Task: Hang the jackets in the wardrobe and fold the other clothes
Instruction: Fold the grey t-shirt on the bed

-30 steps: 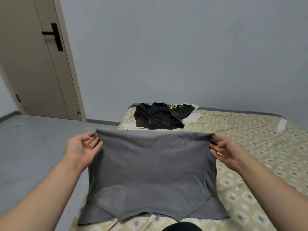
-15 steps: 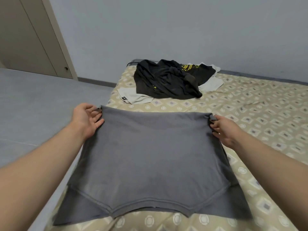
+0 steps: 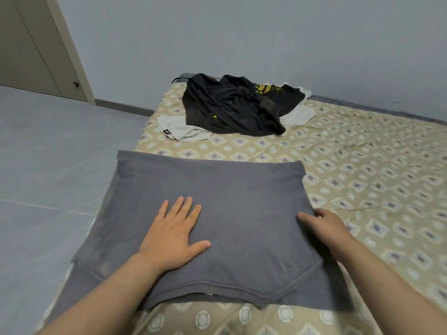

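The grey shirt [image 3: 242, 189] lies folded on the bed [image 3: 362, 165] in the lower centre of the frame, its long axis running left to right. The left hand [image 3: 173, 235] presses it with a wide, flat grip, left of the middle. The right hand [image 3: 326, 226] is at the right edge, its grip narrow, apparently pinching the fabric. The next fold likely carries that edge leftward. A dark clothes pile [image 3: 232, 110] sits at upper centre. No wardrobe or other container shows.
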Action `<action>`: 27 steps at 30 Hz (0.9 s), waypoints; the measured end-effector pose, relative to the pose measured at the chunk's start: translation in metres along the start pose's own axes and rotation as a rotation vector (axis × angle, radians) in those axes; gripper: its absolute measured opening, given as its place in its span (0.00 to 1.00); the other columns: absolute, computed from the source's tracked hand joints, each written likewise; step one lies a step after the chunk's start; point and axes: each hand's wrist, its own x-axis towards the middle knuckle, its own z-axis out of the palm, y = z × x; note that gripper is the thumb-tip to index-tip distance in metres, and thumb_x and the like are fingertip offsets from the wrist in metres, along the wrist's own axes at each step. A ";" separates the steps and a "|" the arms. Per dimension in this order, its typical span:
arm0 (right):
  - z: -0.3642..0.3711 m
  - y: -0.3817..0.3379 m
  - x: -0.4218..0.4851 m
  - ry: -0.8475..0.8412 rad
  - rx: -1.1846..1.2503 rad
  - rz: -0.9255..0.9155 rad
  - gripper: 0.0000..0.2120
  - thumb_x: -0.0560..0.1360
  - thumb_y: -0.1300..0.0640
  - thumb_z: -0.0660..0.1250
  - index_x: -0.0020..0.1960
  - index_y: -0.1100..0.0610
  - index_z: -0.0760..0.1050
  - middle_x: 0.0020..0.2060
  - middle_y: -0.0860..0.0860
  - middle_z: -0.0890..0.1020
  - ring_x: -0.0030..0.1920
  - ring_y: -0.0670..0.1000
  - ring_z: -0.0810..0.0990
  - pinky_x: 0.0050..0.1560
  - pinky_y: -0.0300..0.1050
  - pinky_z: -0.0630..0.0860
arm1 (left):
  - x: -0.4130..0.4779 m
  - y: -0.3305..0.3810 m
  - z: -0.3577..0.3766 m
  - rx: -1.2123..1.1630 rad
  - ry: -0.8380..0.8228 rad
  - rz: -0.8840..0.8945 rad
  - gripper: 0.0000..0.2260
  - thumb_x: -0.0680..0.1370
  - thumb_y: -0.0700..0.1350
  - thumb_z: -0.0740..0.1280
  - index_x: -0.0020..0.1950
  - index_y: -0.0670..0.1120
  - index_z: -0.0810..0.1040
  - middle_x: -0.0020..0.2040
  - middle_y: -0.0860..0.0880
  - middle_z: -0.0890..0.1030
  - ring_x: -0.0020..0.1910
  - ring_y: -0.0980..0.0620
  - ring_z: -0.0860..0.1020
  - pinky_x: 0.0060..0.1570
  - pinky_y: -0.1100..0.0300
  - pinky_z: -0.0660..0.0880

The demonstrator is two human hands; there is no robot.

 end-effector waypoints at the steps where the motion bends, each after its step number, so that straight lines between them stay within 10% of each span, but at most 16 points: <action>1: -0.005 0.003 -0.004 -0.051 0.029 0.017 0.13 0.74 0.56 0.72 0.57 0.58 0.78 0.47 0.52 0.84 0.46 0.54 0.83 0.51 0.50 0.80 | 0.000 0.001 0.002 0.054 0.003 -0.003 0.45 0.70 0.76 0.43 0.81 0.53 0.46 0.81 0.49 0.44 0.79 0.50 0.41 0.75 0.48 0.35; 7: -0.021 -0.007 -0.032 -0.322 0.605 0.135 0.20 0.76 0.72 0.62 0.64 0.57 0.74 0.54 0.59 0.84 0.51 0.61 0.85 0.48 0.54 0.81 | -0.017 0.008 0.004 0.080 0.025 0.209 0.44 0.71 0.78 0.45 0.77 0.51 0.65 0.77 0.46 0.64 0.76 0.46 0.62 0.72 0.46 0.47; 11: 0.012 -0.055 -0.064 -0.397 0.714 -0.073 0.26 0.74 0.76 0.58 0.65 0.54 0.74 0.53 0.59 0.84 0.46 0.59 0.84 0.40 0.50 0.82 | -0.029 0.005 0.000 -0.159 0.007 0.183 0.47 0.67 0.80 0.46 0.79 0.55 0.55 0.77 0.57 0.47 0.78 0.58 0.45 0.75 0.57 0.37; 16: 0.097 -0.107 -0.110 -0.360 0.268 -0.377 0.28 0.70 0.70 0.65 0.63 0.45 0.74 0.51 0.39 0.84 0.52 0.47 0.82 0.48 0.37 0.76 | -0.033 0.006 -0.017 -1.301 0.163 -0.297 0.36 0.68 0.73 0.61 0.64 0.48 0.77 0.65 0.53 0.76 0.67 0.56 0.73 0.73 0.62 0.60; 19: 0.156 -0.104 -0.128 -0.294 -0.105 -0.385 0.29 0.72 0.62 0.64 0.73 0.52 0.66 0.64 0.53 0.75 0.63 0.56 0.75 0.59 0.43 0.72 | -0.030 -0.007 -0.032 -1.842 0.218 -0.580 0.25 0.82 0.57 0.55 0.68 0.40 0.72 0.64 0.46 0.75 0.65 0.51 0.73 0.68 0.53 0.68; 23: 0.182 -0.094 -0.149 -0.115 -0.326 -0.273 0.08 0.75 0.59 0.60 0.54 0.55 0.67 0.55 0.56 0.79 0.57 0.59 0.78 0.46 0.47 0.71 | -0.032 -0.037 -0.034 -1.956 0.153 -0.704 0.16 0.83 0.48 0.58 0.67 0.42 0.72 0.65 0.46 0.74 0.65 0.47 0.73 0.50 0.42 0.77; 27: 0.183 -0.103 -0.141 -0.148 -0.491 -0.346 0.06 0.76 0.57 0.62 0.51 0.55 0.66 0.54 0.55 0.80 0.56 0.59 0.79 0.46 0.46 0.71 | -0.011 -0.047 -0.038 -1.885 0.144 -0.735 0.06 0.81 0.40 0.63 0.56 0.41 0.76 0.55 0.42 0.79 0.53 0.45 0.79 0.48 0.49 0.79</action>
